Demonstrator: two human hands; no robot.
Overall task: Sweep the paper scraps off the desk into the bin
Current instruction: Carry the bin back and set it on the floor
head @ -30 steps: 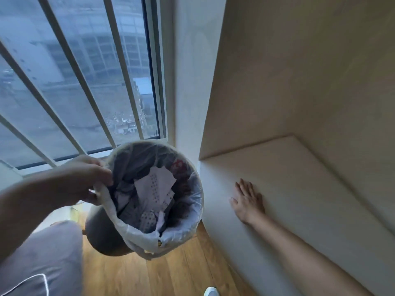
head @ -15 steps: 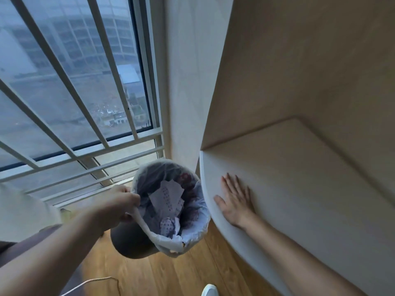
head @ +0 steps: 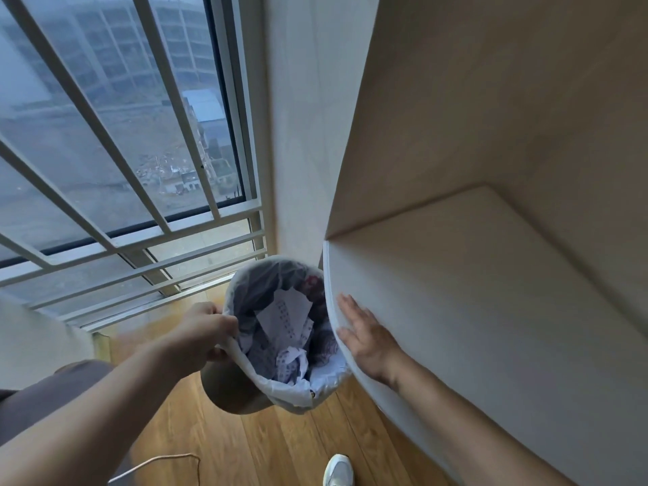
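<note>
A round bin (head: 242,394) lined with a white plastic bag hangs just below the rounded left edge of the pale desk (head: 473,292). My left hand (head: 203,336) grips the bin's left rim and the bag. Inside lie crumpled printed paper scraps (head: 287,320). My right hand (head: 366,336) rests flat, fingers apart, on the desk at its very edge, right beside the bin's mouth. No scraps show on the visible desk top.
A barred window (head: 115,142) fills the left, with a white wall pillar (head: 298,117) between it and the desk's beige side panel (head: 473,100). Wooden floor (head: 266,447) lies below, with a thin cable (head: 157,463) and my white shoe (head: 338,470).
The bin has been lowered and moved right, against the desk's edge. My right hand has slid left along the desk to that edge.
</note>
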